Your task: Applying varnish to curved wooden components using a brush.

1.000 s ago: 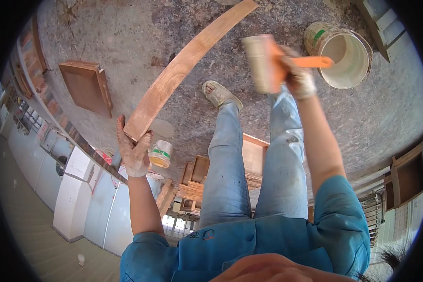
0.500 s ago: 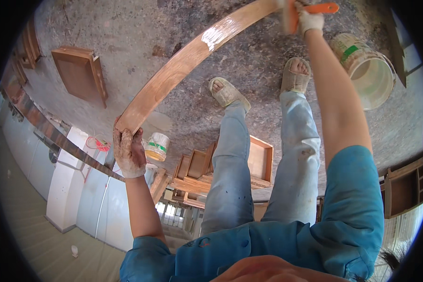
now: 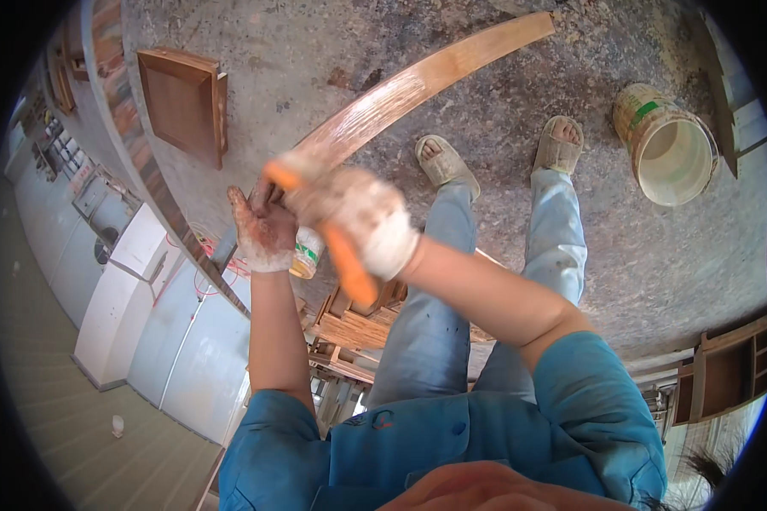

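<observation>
A long wooden board (image 3: 477,53) slants up and away to the right, with a wet shine along its nearer half. My left hand (image 3: 266,234), in a stained glove, supports its near end; part of the grip is hidden behind my other hand. In a dirty white glove, my right hand (image 3: 358,204) is closed round an orange-handled paintbrush (image 3: 349,266). It is blurred by motion. The brush head lies over the board's near end, close to my left fingers, and its bristles are hard to make out.
A smeared bucket (image 3: 637,117) lies tilted at the right, and a smaller pail (image 3: 307,253) stands beyond my left wrist. A framed wooden panel (image 3: 179,102) is at the far left. Wooden drawers (image 3: 358,325) lie near my legs; a wooden cabinet (image 3: 729,370) stands at the right edge.
My right hand has swept the paintbrush from the board's far end to its near end. The white wet patch on the board has spread into a long shiny streak.
</observation>
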`<act>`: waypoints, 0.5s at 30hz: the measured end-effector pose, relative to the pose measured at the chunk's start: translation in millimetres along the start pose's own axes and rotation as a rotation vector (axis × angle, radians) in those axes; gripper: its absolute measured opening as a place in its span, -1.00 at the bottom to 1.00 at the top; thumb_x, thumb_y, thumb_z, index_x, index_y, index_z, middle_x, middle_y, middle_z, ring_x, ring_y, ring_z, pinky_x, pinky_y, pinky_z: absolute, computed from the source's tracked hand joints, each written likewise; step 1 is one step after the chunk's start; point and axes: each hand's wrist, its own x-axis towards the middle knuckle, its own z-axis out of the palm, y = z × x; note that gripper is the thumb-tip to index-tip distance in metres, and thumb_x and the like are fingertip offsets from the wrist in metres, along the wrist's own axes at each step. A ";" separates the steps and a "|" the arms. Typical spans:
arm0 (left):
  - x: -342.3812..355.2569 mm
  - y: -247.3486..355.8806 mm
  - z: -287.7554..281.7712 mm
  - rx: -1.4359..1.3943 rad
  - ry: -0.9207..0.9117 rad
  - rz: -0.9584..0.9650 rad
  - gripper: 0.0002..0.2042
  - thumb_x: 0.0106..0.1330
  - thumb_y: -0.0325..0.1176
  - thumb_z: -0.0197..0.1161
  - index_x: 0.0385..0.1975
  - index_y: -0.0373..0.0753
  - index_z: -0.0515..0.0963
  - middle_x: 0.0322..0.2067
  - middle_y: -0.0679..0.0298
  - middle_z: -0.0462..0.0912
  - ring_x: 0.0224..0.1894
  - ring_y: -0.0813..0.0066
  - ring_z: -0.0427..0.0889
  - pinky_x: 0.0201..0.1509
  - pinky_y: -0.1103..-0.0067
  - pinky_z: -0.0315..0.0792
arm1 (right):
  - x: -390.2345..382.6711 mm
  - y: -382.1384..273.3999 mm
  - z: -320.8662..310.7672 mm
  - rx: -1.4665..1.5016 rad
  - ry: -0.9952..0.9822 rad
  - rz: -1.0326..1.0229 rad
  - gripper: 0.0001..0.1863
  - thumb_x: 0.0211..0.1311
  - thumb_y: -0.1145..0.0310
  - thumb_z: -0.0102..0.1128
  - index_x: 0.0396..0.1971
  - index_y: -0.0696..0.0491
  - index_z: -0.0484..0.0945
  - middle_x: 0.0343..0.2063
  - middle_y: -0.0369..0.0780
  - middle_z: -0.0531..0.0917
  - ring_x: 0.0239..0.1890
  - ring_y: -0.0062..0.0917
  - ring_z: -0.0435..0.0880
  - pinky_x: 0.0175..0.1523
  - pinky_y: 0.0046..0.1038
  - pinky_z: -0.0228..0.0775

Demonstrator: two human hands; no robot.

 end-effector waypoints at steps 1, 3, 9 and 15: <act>-6.2 5.5 -0.8 -0.169 -0.117 -0.065 -0.32 0.37 0.18 -0.09 0.23 -0.34 0.28 0.12 0.08 0.45 -0.02 0.37 0.51 0.00 0.53 0.39 | 7.0 -24.7 1.3 -0.106 -0.018 -0.105 -0.79 0.12 0.48 0.18 -0.21 0.05 0.58 -0.35 -0.34 0.62 -0.39 -0.55 0.58 -0.23 -0.52 0.49; -6.4 6.8 4.2 -0.091 -0.009 -0.052 -0.31 0.37 0.19 -0.10 0.23 -0.34 0.28 0.12 0.08 0.46 -0.01 0.36 0.51 0.00 0.52 0.39 | 8.4 -38.1 -0.8 0.050 -0.014 -0.142 -0.85 0.07 0.47 0.22 -0.32 0.10 0.60 -0.31 -0.31 0.64 -0.36 -0.50 0.60 -0.21 -0.48 0.49; 3.3 0.1 21.1 0.225 0.315 0.032 -0.30 0.36 0.22 -0.12 0.21 -0.34 0.32 0.11 0.08 0.48 0.03 0.30 0.49 0.04 0.45 0.36 | 2.8 64.3 -51.4 0.655 0.082 0.308 -0.74 0.07 0.55 0.18 -0.19 0.07 0.60 -0.31 -0.27 0.64 -0.42 -0.58 0.57 -0.29 -0.59 0.49; 4.8 -3.0 4.8 0.434 0.362 0.110 -0.40 0.37 0.15 -0.07 0.16 -0.24 0.37 0.11 0.11 0.48 0.04 0.34 0.48 -0.03 0.45 0.36 | 17.2 249.4 -186.3 -0.516 0.382 0.404 -0.77 0.14 0.26 0.17 -0.24 -0.03 0.68 -0.46 -0.22 0.72 -0.44 -0.44 0.68 -0.40 -0.47 0.50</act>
